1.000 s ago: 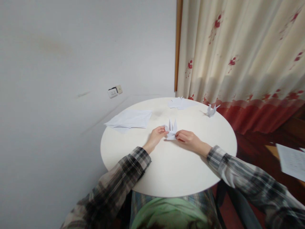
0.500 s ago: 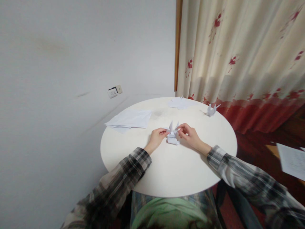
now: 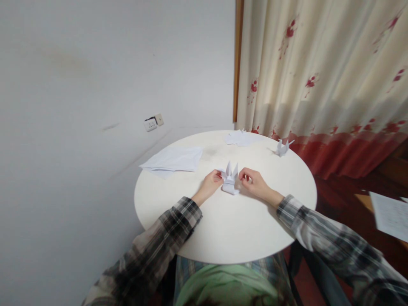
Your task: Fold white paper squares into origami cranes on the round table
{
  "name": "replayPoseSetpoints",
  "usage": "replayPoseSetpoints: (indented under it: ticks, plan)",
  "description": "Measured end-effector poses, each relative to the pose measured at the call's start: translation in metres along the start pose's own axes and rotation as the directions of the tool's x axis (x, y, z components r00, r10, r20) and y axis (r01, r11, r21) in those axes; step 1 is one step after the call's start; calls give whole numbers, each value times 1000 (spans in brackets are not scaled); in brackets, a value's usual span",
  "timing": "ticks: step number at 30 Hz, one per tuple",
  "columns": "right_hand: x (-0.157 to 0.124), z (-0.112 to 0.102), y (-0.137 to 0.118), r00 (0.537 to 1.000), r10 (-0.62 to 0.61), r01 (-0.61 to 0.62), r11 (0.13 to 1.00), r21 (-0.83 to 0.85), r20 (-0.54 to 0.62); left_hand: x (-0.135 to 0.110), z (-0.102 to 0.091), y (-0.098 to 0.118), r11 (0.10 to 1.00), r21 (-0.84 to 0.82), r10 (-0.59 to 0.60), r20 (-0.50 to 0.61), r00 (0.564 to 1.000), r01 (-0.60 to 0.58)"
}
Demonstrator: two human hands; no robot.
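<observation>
Right of the round table (image 3: pixel 229 231), we saw a sheet of paper (image 3: pixel 390 216) bearing faint lines too small to read. Mid-table sat our white origami figure (image 3: pixel 229 185), thin and creased, two sharp points upright. Our left hand (image 3: pixel 210 182) pinched its left flap; our right hand (image 3: pixel 256 182) curled just beside its right point, and we could not tell whether its fingertips met. A paper stack (image 3: pixel 178 158) lay by the table's far left edge, an origami crane (image 3: pixel 282 148) by its far right; the smooth top ran from figure to near rim.

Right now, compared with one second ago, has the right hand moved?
Yes: the right hand has shifted slightly up and rightward in view against the round white table.
</observation>
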State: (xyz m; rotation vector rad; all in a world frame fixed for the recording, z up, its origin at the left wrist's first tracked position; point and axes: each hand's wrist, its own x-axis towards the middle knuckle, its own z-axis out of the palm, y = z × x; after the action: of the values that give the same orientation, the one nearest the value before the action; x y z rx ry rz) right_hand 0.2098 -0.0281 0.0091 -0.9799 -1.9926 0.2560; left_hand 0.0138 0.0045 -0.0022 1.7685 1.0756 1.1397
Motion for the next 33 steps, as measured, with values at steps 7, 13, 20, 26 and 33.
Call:
replayPoseSetpoints:
  ticks: [7, 13, 20, 26, 33]
  plan:
    - [0, 2, 12, 991, 119, -120, 993, -20, -56, -2, -10, 1, 992, 121, -56, 147, 988, 39]
    - [2, 2, 8, 985, 140, -131, 987, 92, -104, 4, -11, 1, 998, 14, -60, 43, 997, 59]
    - [10, 3, 16, 948, 302, -239, 882, 406, -99, -1, -6, 6, 990, -77, -109, 69, 992, 115]
    - [13, 12, 25, 936, 331, -223, 819, 529, -118, -2, 2, -1, 961, -242, -91, 189, 978, 136]
    - [13, 12, 20, 955, 258, -143, 835, 531, -149, 1, 3, -5, 945, -298, -23, 342, 940, 132]
